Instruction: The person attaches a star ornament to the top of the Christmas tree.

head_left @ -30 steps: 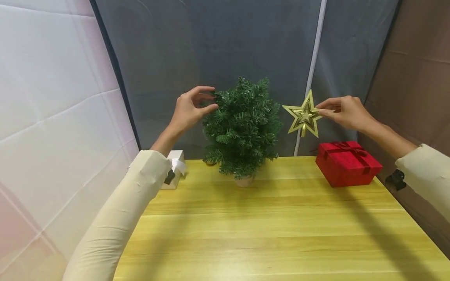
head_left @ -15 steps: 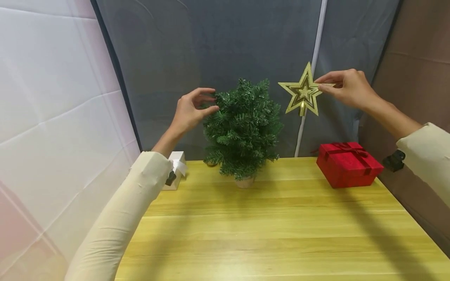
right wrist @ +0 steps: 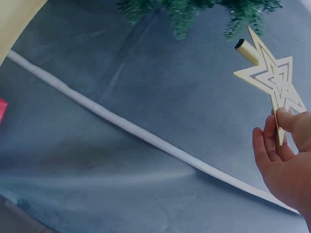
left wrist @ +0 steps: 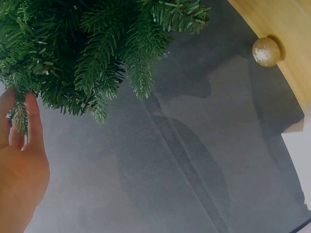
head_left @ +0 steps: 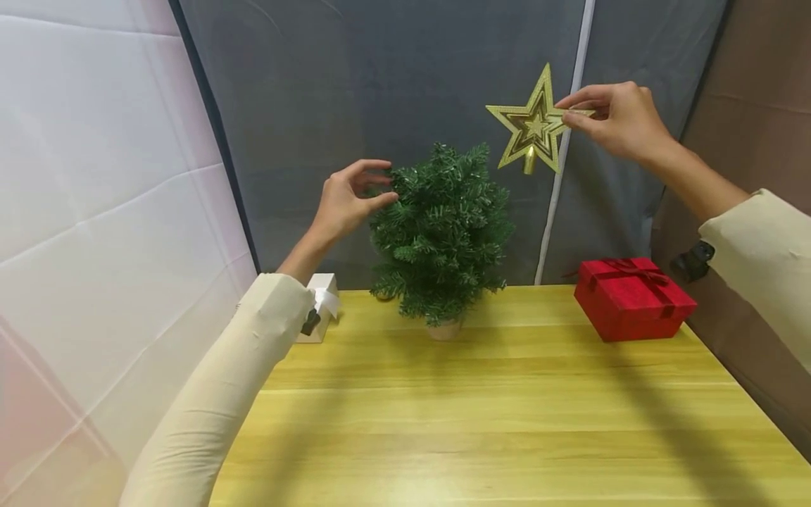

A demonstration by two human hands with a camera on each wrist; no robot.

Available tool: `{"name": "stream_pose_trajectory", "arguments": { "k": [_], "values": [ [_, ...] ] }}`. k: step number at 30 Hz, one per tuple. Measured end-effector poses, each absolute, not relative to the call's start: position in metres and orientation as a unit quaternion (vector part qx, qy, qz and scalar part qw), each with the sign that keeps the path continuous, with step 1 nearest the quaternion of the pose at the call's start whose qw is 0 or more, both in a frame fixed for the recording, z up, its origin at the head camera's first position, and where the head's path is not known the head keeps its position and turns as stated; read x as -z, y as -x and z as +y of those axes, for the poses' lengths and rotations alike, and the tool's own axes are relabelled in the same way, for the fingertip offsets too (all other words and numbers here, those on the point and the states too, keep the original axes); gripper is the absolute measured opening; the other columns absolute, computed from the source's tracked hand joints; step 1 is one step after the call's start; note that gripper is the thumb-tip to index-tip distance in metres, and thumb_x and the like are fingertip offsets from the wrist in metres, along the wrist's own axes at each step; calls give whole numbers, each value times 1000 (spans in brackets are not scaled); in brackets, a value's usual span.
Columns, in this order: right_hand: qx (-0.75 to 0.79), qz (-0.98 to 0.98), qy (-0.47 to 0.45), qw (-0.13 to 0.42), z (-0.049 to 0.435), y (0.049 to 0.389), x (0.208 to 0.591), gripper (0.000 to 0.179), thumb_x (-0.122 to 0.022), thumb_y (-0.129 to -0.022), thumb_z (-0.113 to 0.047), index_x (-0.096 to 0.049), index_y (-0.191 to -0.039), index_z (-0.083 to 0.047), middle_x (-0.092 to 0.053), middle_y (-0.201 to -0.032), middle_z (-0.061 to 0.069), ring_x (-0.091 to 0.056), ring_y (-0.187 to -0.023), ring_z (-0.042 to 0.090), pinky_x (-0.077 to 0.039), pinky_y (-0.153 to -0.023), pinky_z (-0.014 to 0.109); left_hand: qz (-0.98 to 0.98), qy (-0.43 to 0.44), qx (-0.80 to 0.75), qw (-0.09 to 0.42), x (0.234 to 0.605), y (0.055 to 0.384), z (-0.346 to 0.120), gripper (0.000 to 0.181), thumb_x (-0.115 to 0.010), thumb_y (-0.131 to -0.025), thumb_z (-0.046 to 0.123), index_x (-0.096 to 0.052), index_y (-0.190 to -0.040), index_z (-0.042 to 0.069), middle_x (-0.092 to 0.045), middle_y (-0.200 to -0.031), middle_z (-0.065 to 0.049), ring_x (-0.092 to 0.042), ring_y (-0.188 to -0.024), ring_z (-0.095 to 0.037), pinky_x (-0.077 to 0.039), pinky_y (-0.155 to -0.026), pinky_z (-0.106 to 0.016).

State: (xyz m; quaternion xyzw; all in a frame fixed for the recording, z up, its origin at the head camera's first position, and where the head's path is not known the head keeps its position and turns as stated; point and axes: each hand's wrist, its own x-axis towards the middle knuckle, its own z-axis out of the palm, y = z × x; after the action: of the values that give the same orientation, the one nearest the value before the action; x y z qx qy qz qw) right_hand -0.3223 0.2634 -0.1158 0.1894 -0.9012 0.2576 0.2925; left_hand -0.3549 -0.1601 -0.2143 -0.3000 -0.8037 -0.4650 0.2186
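Observation:
A green artificial Christmas tree (head_left: 446, 232) stands upright in a small pot (head_left: 443, 329) on the wooden table. My left hand (head_left: 345, 201) is at the tree's upper left side, thumb and fingers spread apart. In the left wrist view, a branch tip (left wrist: 19, 114) hangs between the thumb and fingers of this hand (left wrist: 22, 170); whether they press on it cannot be told. My right hand (head_left: 624, 120) pinches a gold star tree topper (head_left: 533, 125) by one point. The star is above and to the right of the treetop, its hollow stem (right wrist: 249, 52) facing down.
A red gift box (head_left: 633, 299) with a ribbon sits at the table's right. A white box (head_left: 323, 303) with a bow stands at the left, partly behind my left sleeve. A gold ball (left wrist: 266, 52) lies near the back edge. Grey curtain (head_left: 304, 105) hangs behind.
My right hand has raised the star from beside the tree to above treetop height, lately moving slightly left. My left hand has stayed beside the tree.

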Motion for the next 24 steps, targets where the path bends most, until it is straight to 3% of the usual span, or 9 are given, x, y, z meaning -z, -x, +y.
{"name": "stream_pose_trajectory", "arguments": {
  "k": [5,10,19,24],
  "values": [
    [-272,-898,-186,291,252,324,108,34,-65,-104,-29,-74,-131,-11,-71,-127,22,-59,-70,-10,-38,-60,21,-803,296,470,216,217,356,-161,48,-84,-91,16,-68,-135,19,-76,-119,-4,-74,-107,-21,-58,-81,-30],
    [-271,-893,-203,295,241,325,103,33,-65,-105,-27,-73,-132,-11,-71,-126,21,-58,-74,-14,-38,-63,19,-802,295,471,218,218,356,-161,47,-84,-90,14,-69,-135,20,-77,-119,-4,-74,-106,-18,-59,-82,-31],
    [-283,-884,-220,301,213,329,99,32,-62,-106,-25,-72,-134,-12,-70,-131,18,-59,-79,-14,-39,-67,20,-799,295,479,214,217,357,-161,47,-84,-91,14,-68,-135,19,-76,-120,-5,-73,-109,-28,-58,-78,-28],
    [-301,-875,-235,298,192,333,96,31,-63,-106,-23,-72,-134,-13,-71,-130,17,-59,-81,-15,-42,-72,19,-802,292,476,214,218,357,-164,47,-84,-91,16,-68,-135,19,-76,-120,-5,-74,-107,-20,-59,-82,-31]
  ]
}}
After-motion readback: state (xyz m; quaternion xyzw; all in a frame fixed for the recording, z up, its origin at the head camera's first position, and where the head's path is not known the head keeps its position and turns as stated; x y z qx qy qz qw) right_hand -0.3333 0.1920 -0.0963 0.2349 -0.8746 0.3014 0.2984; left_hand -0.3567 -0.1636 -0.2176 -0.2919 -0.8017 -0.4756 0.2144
